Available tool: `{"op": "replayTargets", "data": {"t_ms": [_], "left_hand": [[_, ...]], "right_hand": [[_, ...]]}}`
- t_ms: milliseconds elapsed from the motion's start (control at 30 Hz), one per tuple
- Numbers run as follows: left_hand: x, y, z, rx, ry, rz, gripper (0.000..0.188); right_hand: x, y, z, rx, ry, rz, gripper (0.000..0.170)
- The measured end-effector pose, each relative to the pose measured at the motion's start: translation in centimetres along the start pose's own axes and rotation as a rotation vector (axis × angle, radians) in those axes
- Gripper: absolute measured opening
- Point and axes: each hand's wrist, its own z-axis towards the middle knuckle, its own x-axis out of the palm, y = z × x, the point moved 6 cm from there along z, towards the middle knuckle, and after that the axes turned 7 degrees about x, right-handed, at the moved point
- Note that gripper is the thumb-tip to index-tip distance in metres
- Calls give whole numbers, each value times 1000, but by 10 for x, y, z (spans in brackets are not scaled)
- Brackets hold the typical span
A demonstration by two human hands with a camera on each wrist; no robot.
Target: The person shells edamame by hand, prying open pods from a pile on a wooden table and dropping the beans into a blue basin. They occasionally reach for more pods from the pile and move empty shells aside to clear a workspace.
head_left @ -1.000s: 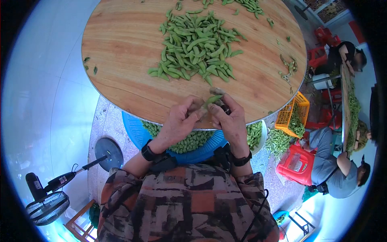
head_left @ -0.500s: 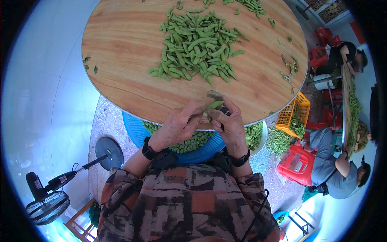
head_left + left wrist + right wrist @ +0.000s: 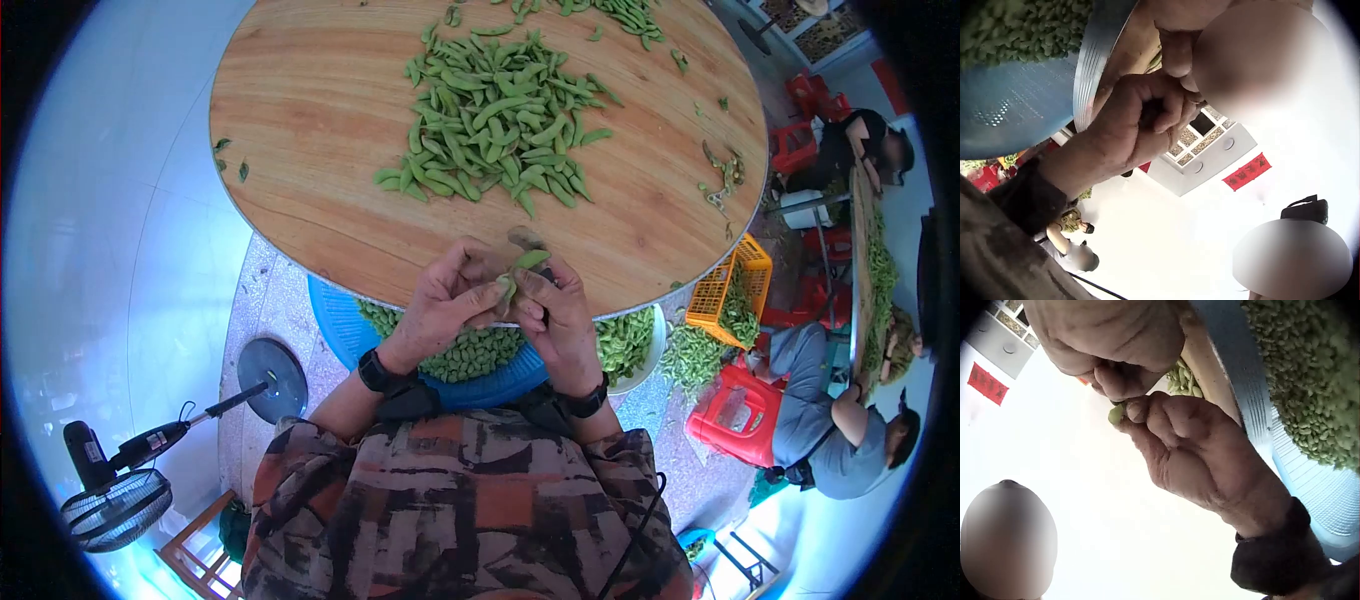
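In the head view both hands meet over the near edge of a round wooden table. A green bean pod stands out between the fingertips. My right hand pinches it with thumb and curled fingers, a dark small thing beside it. My left hand pinches the pod's lower end between thumb and fingers. The right wrist view shows a green tip at the left thumb and finger. Beyond the hands lies a heap of green pods.
Under the table edge sits a blue basin of shelled beans. To its right are a pale bowl of pods, a yellow crate and a red stool. A fan stands left. Other people sit at right.
The left thumb and fingers have come in closer and now overlap the pod's lower end. The right hand has shifted slightly left with the pod. The heap stays the same.
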Motion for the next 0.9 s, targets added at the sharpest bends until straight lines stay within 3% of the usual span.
{"op": "replayTargets", "data": {"t_ms": [33,100,133,200,267,333,367,433,467,500,533,567,600,667,700,767,900], "left_hand": [[1,1,1,-12,-19,-89,19],[5,1,2,-53,-84,-199,15],[5,3,1,-96,-146,-310,12],[3,9,1,-92,-132,-339,15],[3,9,-2,-89,-116,-371,19],[7,10,-12,-296,-39,-141,29],[4,5,-15,-289,-45,-137,29],[15,-7,-28,-224,495,492,28],[10,-16,-30,-222,489,497,28],[6,-29,-29,-109,494,677,26],[0,-41,-29,8,496,853,23],[-19,-54,-24,137,330,1080,23],[-36,-68,-16,267,153,1299,24],[-51,-102,11,460,-144,1453,24],[-54,-105,24,464,-141,1455,24],[-61,-111,44,503,-254,1569,21],[-70,-99,68,444,-185,1726,19]], "right_hand": [[4,0,-2,1,3,0,44],[9,10,-9,-183,-154,-425,43],[9,6,-8,-180,-149,-425,43],[17,17,-15,-538,-214,-841,44],[18,20,-21,-548,-233,-874,43],[12,36,-29,-559,-299,-917,44],[3,50,-37,-553,-343,-925,45],[-17,81,-62,-405,-300,-959,45],[-36,94,-75,-418,-280,-1085,44],[-38,111,-90,-379,-170,-1334,40],[-55,118,-104,-346,-100,-1309,40],[-81,119,-113,-187,-194,-1266,39],[-89,127,-119,-62,-287,-1503,33],[-101,140,-124,73,-584,-1689,29],[-103,138,-122,69,-586,-1687,29],[-98,138,-116,-135,-536,-1519,27],[-57,121,-85,-338,-403,-1384,26]]}}
